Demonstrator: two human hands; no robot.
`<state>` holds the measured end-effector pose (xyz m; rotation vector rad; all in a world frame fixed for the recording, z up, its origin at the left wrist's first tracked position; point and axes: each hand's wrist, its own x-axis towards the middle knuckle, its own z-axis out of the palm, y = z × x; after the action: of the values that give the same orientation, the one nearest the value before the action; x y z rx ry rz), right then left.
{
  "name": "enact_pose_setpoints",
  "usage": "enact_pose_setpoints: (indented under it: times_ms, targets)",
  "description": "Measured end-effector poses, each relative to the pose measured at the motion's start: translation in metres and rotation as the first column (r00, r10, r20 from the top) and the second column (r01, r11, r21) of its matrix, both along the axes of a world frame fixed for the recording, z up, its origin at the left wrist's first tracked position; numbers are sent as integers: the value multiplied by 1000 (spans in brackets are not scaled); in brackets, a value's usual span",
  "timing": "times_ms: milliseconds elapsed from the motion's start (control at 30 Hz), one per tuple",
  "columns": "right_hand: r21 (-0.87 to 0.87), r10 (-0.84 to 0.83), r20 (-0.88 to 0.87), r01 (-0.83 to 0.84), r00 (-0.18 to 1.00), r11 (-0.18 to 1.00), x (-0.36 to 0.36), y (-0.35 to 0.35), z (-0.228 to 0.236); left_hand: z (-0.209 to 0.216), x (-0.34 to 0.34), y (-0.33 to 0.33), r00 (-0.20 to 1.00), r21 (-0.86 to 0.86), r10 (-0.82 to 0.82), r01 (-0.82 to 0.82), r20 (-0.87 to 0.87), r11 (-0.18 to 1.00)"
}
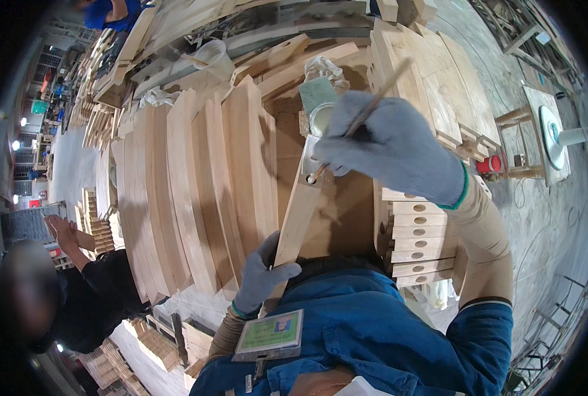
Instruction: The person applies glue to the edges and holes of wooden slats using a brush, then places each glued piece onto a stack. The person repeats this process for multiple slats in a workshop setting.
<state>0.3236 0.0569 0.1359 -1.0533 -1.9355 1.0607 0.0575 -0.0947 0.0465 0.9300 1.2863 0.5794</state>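
Observation:
Both my hands wear grey gloves. My left hand is closed around the near end of a pale wooden board, which slants away from me. My right hand pinches a thin wooden stick. The stick's whitish lower tip is at a round hole near the board's far end; whether it reaches inside cannot be made out. Just beyond my right hand stands an open tub with pale, glue-like contents, partly covered by the glove. A greenish block sits behind it.
Long wooden boards stand in a row on the left. Wide boards are stacked at the far right, above pieces with oval holes. A translucent bucket stands at the back. Another person is at the left.

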Motion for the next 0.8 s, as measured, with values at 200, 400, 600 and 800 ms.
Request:
enact_pose_setpoints:
  times_ms: [200,400,600,800]
  targets:
    - [52,-5,116,-1,993,999,0,2,0,1,7,-8,998,21,56,-57,39,998]
    - [-283,-108,-327,12,939,959,5,3,7,-7,-4,-16,998,0,45,-45,51,999]
    - [-70,-1,47,4,999,998,1,3,7,-1,-3,-18,999,-35,28,-27,42,999]
    - [189,-107,121,83,987,979,3,-4,10,3,-3,-21,999,-15,26,-25,34,1000]
